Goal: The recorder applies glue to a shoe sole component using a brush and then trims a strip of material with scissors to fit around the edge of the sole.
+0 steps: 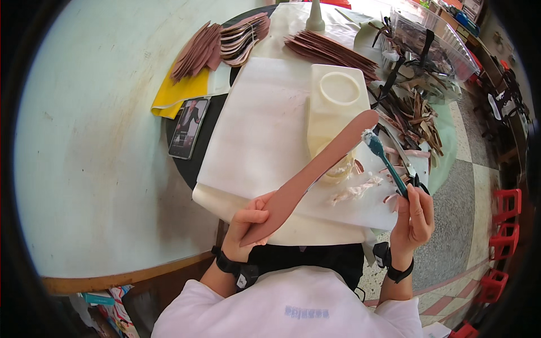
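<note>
A long brown strip with a rounded, paddle-like end, apparently leather (315, 172), slants up and to the right from my left hand (248, 221), whose fingers close round its lower end. Between the fingertips of my right hand (414, 219) is a slim teal toothbrush (390, 164), its bristles coated in something white. The brush head is close to the strip's far end; I cannot tell whether they touch. Behind the strip lies a cream plastic container (337, 127), with an opening partly hidden by the strip. Dark-handled scissors (403, 153) lie beside the brush.
Stacked brown strips (197, 53) and darker curved pieces (242, 39) lie far left, near a phone (189, 128) on a yellow sheet (164, 96). More strips (329, 52) lie at the back. Offcuts (420, 118) and a clear plastic basket (434, 45) stand right. A white sheet (253, 129) covers the table.
</note>
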Available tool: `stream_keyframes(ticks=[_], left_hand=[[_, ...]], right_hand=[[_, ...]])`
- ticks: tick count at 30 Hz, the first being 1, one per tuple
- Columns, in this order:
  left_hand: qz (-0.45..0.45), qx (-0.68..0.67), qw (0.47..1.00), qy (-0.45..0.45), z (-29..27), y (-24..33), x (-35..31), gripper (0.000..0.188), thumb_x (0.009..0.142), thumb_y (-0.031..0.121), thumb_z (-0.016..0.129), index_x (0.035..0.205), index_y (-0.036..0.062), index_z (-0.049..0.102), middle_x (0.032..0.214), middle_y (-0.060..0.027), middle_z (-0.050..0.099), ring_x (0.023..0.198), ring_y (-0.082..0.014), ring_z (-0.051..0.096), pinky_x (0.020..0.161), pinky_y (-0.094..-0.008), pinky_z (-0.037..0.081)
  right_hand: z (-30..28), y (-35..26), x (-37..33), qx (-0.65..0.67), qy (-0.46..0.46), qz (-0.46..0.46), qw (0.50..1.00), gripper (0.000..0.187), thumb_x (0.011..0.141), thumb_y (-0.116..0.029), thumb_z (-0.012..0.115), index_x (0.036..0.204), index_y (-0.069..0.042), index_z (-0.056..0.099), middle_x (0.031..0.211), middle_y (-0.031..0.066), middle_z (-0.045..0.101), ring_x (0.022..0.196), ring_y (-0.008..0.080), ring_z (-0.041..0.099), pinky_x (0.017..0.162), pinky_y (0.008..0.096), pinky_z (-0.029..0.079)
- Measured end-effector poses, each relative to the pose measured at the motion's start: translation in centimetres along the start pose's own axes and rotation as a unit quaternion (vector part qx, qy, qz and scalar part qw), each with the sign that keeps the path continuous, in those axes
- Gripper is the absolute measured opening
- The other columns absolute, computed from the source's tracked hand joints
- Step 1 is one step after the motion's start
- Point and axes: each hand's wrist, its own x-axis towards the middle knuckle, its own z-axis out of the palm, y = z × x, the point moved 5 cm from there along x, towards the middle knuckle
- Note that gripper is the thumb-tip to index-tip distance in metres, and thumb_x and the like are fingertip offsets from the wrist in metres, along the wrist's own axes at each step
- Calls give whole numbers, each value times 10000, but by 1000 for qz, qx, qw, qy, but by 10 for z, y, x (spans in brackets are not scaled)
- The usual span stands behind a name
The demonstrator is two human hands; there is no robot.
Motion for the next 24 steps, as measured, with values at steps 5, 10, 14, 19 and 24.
stream_keyframes(ticks=[5, 10, 14, 19, 24], left_hand=[[-7, -13, 1000, -11, 3, 1, 1, 655, 728, 118, 649, 1262, -114, 350, 852, -138, 622, 400, -147, 569, 334, -197, 446], [-5, -19, 1000, -20, 1, -1, 4, 646, 729, 110, 648, 1255, -113, 348, 854, -142, 621, 416, -153, 586, 333, -200, 451], [-7, -19, 999, -34, 2, -1, 4, 655, 721, 112, 653, 1253, -114, 346, 857, -142, 620, 417, -154, 587, 341, -200, 464], [-19, -11, 999, -37, 2, -3, 4, 671, 715, 112, 649, 1265, -116, 339, 871, -136, 617, 428, -150, 595, 346, -202, 471], [-13, -23, 999, -34, 7, -2, 3, 670, 724, 94, 637, 1280, -115, 328, 887, -138, 620, 442, -145, 606, 357, -194, 489]], right_hand=[[5, -10, -7, -16, -27, -42, 999, 264, 732, 72, 682, 993, 41, 657, 870, 138, 613, 683, 215, 590, 585, 265, 467], [13, -20, -18, 18, -68, -82, 994, 289, 668, 35, 727, 951, 30, 669, 785, 125, 599, 573, 199, 542, 497, 254, 398], [13, -23, -23, 22, -88, -68, 994, 275, 683, 33, 723, 953, 31, 667, 794, 124, 605, 591, 206, 553, 513, 260, 412], [5, -14, -20, -8, -31, -38, 999, 256, 723, 55, 699, 975, 47, 657, 873, 142, 613, 722, 232, 587, 618, 266, 464], [9, -12, -20, 6, -45, -33, 998, 255, 728, 53, 697, 980, 46, 661, 873, 139, 613, 717, 217, 587, 616, 259, 463]])
